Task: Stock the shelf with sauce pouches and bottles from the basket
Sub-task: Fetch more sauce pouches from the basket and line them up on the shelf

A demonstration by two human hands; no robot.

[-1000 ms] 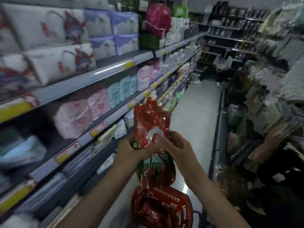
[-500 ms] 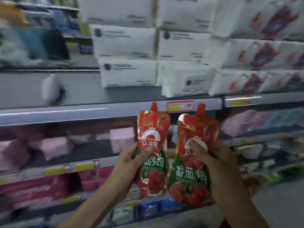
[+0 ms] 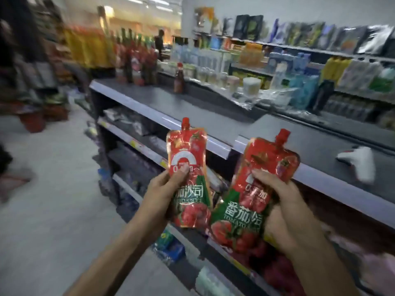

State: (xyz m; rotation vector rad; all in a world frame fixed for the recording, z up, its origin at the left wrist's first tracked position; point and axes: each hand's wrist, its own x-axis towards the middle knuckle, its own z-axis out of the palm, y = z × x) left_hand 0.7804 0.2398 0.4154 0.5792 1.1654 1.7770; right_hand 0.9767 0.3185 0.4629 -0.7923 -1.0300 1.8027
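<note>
L hand (image 3: 162, 190) gripping upright red spouted tomato sauce pouch (image 3: 187, 174), R hand (image 3: 277, 201) gripping second red pouch (image 3: 254, 195) tilted right, both before grey metal shelf top (image 3: 192, 107)

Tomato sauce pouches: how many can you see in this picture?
2. The left pouch is gripped in the left hand, the right pouch in the right hand, both spout-up in front of the shelf. Blurred red goods farther back might include more.

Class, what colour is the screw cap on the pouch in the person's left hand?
Red, seen in the head view atop the left pouch.
</note>
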